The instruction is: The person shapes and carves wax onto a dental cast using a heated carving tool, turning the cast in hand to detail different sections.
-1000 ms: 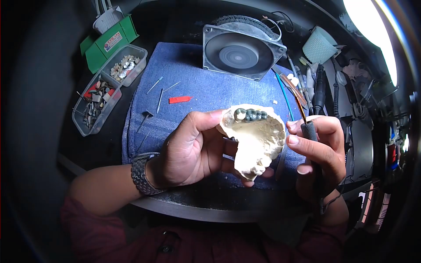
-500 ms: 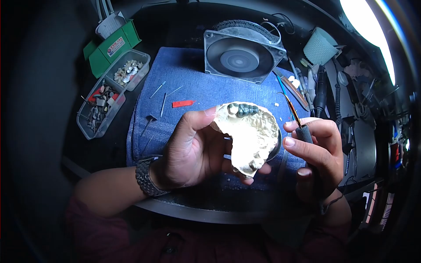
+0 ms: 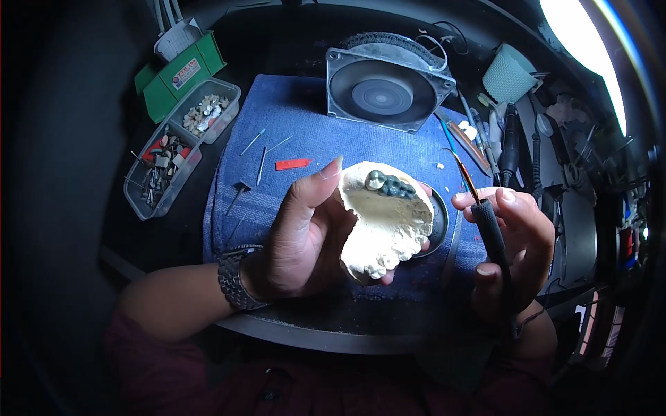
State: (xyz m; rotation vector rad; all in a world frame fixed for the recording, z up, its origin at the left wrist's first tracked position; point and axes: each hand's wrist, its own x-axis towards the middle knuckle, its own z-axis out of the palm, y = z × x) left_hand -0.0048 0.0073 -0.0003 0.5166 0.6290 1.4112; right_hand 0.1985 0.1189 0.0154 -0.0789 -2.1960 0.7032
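Observation:
My left hand [image 3: 305, 232] supports a cream plaster dental cast [image 3: 388, 218] from below and behind, its thumb raised beside the cast's upper left edge. Dark green wax teeth [image 3: 397, 186] line the top of the arch. Between the fingers of my right hand [image 3: 525, 232] is an electric wax pen [image 3: 491, 232], held upright to the right of the cast. Its thin hooked tip [image 3: 456, 157] points up and left, apart from the plaster. Partly hidden behind the cast, a round dark dish [image 3: 438, 225] rests on the blue towel [image 3: 305, 111].
A square fan [image 3: 381, 93] stands at the towel's far edge. Left of the towel are a divided plastic box [image 3: 166, 197] of burs and bits and a green box [image 3: 184, 76]. A red wax strip [image 3: 293, 164] and thin tools lie on the cloth. Handpieces [image 3: 510, 139] crowd the right.
The dental cast has turned and tilted in my left hand, whose thumb has lifted from its edge. My right fingers have shifted on the wax pen, showing more of its handle.

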